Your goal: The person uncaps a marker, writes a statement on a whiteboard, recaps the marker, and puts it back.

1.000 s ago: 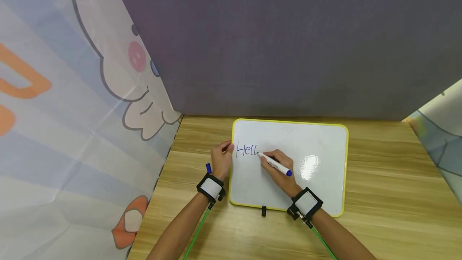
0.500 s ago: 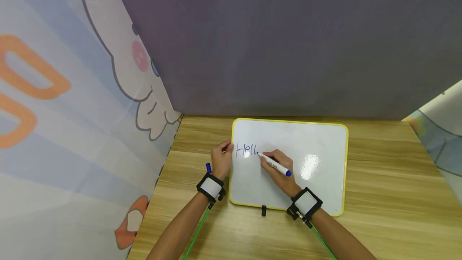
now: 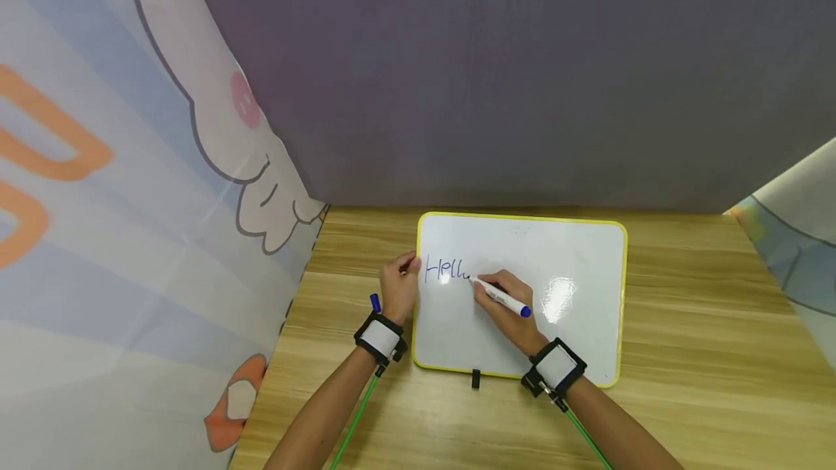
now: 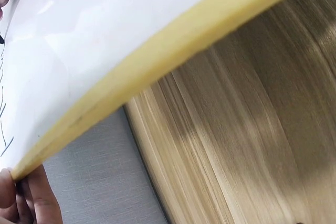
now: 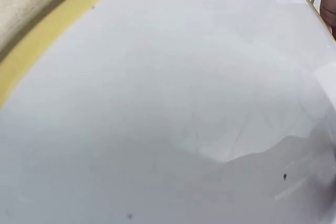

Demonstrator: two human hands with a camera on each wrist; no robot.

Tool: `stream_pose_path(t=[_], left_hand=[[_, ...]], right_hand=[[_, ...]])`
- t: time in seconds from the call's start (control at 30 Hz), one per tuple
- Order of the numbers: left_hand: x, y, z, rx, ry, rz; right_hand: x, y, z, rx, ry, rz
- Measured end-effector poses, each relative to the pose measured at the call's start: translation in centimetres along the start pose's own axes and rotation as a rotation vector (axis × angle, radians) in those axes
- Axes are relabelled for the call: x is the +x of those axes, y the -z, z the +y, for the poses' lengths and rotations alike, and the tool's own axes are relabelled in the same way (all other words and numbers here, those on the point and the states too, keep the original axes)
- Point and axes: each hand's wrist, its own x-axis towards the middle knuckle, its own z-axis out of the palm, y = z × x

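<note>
A whiteboard [image 3: 522, 339] with a yellow rim lies in the middle of the head view. At its left rim my left hand [image 3: 399, 289] pinches the edge; the left wrist view has the thumb [image 4: 6, 188] above and fingers [image 4: 43, 198] below the frame. My right hand [image 3: 512, 310] grips a white marker [image 3: 499, 297] with a blue end, its tip on the board. Blue handwriting [image 3: 444, 268] reads "Hell" plus a small low stroke by the tip. Past the left hand's outer side shows a blue marker cap [image 3: 375, 302]. The right wrist view holds mostly bare board.
The board rests on a wood-grain table [image 3: 692, 310]. A black clip [image 3: 475, 378] sits at the board's lower rim. Behind rises a dark grey panel [image 3: 496, 78], and a cartoon-printed sheet [image 3: 157, 296] borders the left. Green cables [image 3: 355, 419] trail from the wrist straps.
The marker tip has shifted slightly right, and a small curved stroke now shows after the second "l". My left hand keeps its place on the rim. The head view has shifted a little.
</note>
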Motion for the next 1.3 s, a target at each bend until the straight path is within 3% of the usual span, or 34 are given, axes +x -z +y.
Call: stream_pose_path(t=[0.47,0.8,1.3], left_hand=[[-0.4,-0.4,0.1,-0.026,0.049,-0.018],[-0.1,-0.1,-0.1,-0.016,0.055,-0.02],[-0.4,-0.1,0.1,-0.01,0.059,-0.028]], right_hand=[[0.0,0.2,0.7,0.059,0.024,-0.013],[-0.6,1.2,3.8,0.033,0.095,0.053],[-0.7,1.4,2.8,-0.001,0.011,0.028]])
